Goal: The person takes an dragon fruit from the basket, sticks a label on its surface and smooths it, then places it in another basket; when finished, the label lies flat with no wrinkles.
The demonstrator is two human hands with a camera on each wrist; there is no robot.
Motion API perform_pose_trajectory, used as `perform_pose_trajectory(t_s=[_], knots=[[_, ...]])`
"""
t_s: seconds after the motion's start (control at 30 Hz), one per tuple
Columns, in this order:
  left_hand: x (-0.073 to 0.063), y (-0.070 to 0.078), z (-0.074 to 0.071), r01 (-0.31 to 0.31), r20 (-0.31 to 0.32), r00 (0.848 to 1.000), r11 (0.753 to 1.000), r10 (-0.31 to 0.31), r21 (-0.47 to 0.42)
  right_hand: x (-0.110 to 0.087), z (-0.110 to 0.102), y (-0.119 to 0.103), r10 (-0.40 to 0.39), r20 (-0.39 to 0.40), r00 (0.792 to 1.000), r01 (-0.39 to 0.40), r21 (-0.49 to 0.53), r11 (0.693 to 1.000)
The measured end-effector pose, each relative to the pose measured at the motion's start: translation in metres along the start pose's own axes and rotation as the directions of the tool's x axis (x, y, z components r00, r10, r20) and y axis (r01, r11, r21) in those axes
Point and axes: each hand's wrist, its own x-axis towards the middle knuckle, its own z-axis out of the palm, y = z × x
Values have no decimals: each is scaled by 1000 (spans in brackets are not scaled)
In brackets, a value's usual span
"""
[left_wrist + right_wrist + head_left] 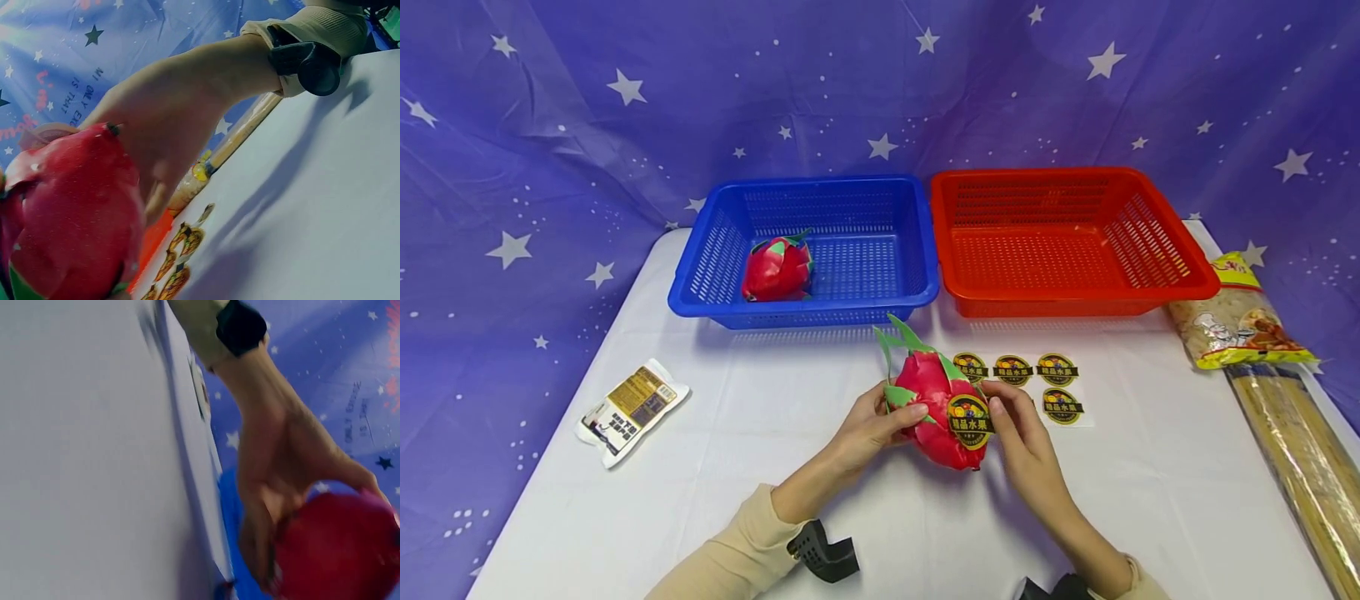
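Note:
A red toy dragon fruit (928, 385) with green leaf tips is held between both hands above the white table. My left hand (861, 429) grips its left side, the thumb lying across the front. At the right side, my right hand (1026, 429) has its fingers round the fruit, with the thumb at the edge of a round black-and-gold sticker (968, 423) on the skin. The left wrist view shows the right hand (169, 119) beside the fruit (78, 219); the right wrist view shows the left hand (275, 444) around it (337, 550).
Just behind the hands lie several matching stickers (1057, 369) on a sheet. A blue basket (820, 313) holds another dragon fruit (777, 269), beside a red basket (1075, 305). A white pouch (632, 412) lies left; a yellow-trimmed food bag (1236, 321) and long clear package (1296, 454) lie right.

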Motion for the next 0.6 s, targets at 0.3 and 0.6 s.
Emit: perform_pose_trajectory(t_s=[0.3, 0.6], knots=[[-2, -13, 11, -105, 13, 994, 987, 108, -117, -5, 9, -4, 197, 131, 972, -217, 164, 962], [-5, -19, 17, -167, 38, 984, 977, 174, -133, -6, 9, 24, 159, 186, 970, -210, 299, 931]])
